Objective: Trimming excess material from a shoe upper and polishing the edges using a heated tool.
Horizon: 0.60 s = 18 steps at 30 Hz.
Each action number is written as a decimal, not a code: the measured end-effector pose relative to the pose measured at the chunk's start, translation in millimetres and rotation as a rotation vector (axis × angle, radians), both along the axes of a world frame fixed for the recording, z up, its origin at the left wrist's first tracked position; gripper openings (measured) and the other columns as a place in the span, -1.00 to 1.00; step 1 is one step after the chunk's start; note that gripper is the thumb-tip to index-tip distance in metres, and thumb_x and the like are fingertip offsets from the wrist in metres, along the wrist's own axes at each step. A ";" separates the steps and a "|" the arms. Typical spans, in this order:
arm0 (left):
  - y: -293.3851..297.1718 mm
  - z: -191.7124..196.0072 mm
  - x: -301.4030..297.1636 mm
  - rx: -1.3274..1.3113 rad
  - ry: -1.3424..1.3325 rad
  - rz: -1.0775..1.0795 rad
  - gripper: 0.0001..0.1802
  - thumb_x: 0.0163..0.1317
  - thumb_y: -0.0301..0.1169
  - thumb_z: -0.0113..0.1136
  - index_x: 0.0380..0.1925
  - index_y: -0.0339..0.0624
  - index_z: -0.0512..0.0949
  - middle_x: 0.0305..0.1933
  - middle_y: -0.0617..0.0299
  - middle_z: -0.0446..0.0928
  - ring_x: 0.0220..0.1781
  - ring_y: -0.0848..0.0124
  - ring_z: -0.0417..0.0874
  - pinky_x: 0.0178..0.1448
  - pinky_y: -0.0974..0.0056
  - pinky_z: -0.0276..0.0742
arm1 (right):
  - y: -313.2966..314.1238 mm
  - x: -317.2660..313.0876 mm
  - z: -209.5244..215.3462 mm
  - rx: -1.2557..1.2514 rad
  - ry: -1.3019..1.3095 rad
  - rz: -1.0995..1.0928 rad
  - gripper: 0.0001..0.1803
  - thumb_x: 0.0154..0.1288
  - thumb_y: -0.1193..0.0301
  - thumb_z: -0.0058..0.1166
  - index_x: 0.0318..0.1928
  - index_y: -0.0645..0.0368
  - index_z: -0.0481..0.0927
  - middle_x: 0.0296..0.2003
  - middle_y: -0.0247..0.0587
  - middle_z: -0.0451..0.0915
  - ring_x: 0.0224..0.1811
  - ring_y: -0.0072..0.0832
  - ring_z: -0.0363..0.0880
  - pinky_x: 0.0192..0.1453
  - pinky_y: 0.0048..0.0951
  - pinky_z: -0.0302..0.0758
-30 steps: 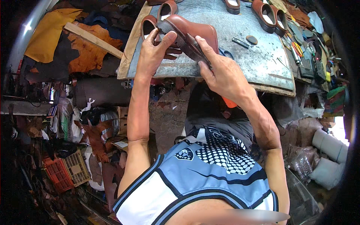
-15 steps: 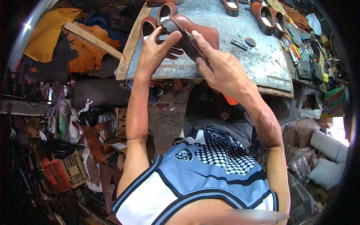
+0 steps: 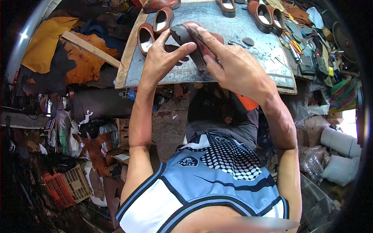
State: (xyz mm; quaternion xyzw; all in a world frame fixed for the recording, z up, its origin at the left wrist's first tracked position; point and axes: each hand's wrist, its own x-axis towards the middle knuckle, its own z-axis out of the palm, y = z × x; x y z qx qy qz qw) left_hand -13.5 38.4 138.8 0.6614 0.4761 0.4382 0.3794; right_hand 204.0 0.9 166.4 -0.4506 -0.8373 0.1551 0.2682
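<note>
Both hands, the left hand (image 3: pixel 165 58) and right hand (image 3: pixel 233 66), are grasping the brown leather shoe (image 3: pixel 196 37) above the grey worktable's (image 3: pixel 233 29) near edge (sole turned up), and it is probably risking slipping floorward.

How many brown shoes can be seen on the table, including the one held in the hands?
7: one held, two left of it, one top left, three at the back. More may be hidden.

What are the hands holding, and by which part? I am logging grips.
Both hold one brown shoe: left hand at its heel end, right hand along its side.
</note>
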 end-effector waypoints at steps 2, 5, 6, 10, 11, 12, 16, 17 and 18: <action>0.9 -0.9 0.5 -0.004 0.016 0.005 -0.30 0.10 0.03 0.52 0.06 -0.27 0.57 -0.28 0.14 0.71 -0.34 0.45 0.77 -0.32 0.39 0.71 | 1.0 1.2 0.1 0.043 0.004 0.018 -0.32 0.40 0.34 -0.05 0.51 0.01 0.18 -0.31 0.29 0.67 -0.22 0.16 0.68 -0.05 0.10 0.58; 2.6 -1.5 1.7 0.012 0.031 0.007 -0.29 0.10 0.03 0.52 0.07 -0.27 0.57 -0.30 0.15 0.71 -0.35 0.46 0.77 -0.32 0.40 0.71 | -5.7 4.9 -4.5 0.023 -0.053 -0.030 -0.26 0.37 0.38 0.00 0.53 0.07 0.14 -0.33 0.31 0.64 -0.25 0.16 0.66 -0.10 0.02 0.54; 3.5 -2.1 1.9 0.012 0.028 0.008 -0.29 0.10 0.03 0.52 0.07 -0.27 0.57 -0.29 0.14 0.71 -0.35 0.45 0.77 -0.32 0.40 0.71 | -6.5 5.8 -7.0 0.024 -0.052 -0.031 -0.26 0.37 0.38 0.00 0.53 0.07 0.14 -0.33 0.31 0.64 -0.25 0.16 0.66 -0.10 0.02 0.54; 8.5 -8.3 -1.1 0.027 0.008 0.022 -0.30 0.13 0.04 0.49 0.07 -0.29 0.57 -0.27 0.13 0.71 -0.34 0.43 0.78 -0.33 0.39 0.72 | -10.0 5.1 -22.7 0.041 -0.027 -0.019 -0.30 0.40 0.31 0.00 0.49 0.19 0.17 -0.25 0.25 0.68 -0.20 0.15 0.68 -0.07 0.09 0.59; 9.5 -7.7 -2.5 0.025 0.010 0.022 -0.30 0.13 0.04 0.49 0.07 -0.29 0.57 -0.27 0.13 0.71 -0.34 0.43 0.78 -0.33 0.39 0.72 | -10.7 4.3 -26.6 0.055 -0.015 -0.019 -0.29 0.40 0.31 0.01 0.49 0.22 0.16 -0.25 0.24 0.68 -0.20 0.15 0.68 -0.08 0.08 0.59; 10.5 -5.8 -4.1 0.016 0.016 0.020 -0.31 0.15 0.04 0.47 0.06 -0.30 0.57 -0.26 0.13 0.71 -0.34 0.41 0.79 -0.33 0.39 0.72 | -10.8 3.2 -29.1 0.053 -0.013 -0.018 -0.29 0.40 0.31 0.01 0.49 0.22 0.16 -0.25 0.24 0.68 -0.20 0.15 0.68 -0.08 0.08 0.59; 14.4 0.6 -9.8 -0.040 -0.015 0.024 -0.34 0.20 0.05 0.43 0.03 -0.29 0.56 -0.26 0.14 0.70 -0.34 0.38 0.79 -0.35 0.40 0.71 | -7.7 -3.0 -37.8 -0.017 -0.016 -0.029 -0.27 0.40 0.32 0.01 0.51 0.21 0.13 -0.25 0.21 0.67 -0.21 0.12 0.68 -0.07 0.05 0.59; 16.1 2.8 -11.9 -0.059 -0.023 0.015 -0.36 0.21 0.06 0.42 0.02 -0.27 0.56 -0.25 0.14 0.70 -0.34 0.38 0.79 -0.35 0.40 0.72 | -6.2 -4.4 -40.4 -0.021 -0.023 -0.036 -0.27 0.40 0.32 0.00 0.51 0.21 0.12 -0.25 0.20 0.67 -0.22 0.11 0.68 -0.07 0.04 0.59; 18.2 3.3 -13.6 -0.064 -0.022 0.019 -0.36 0.21 0.06 0.42 0.02 -0.27 0.56 -0.25 0.14 0.70 -0.34 0.38 0.79 -0.35 0.40 0.72 | -4.5 -5.8 -43.0 -0.027 -0.022 -0.032 -0.27 0.40 0.32 0.00 0.51 0.21 0.12 -0.25 0.20 0.67 -0.22 0.11 0.68 -0.07 0.04 0.59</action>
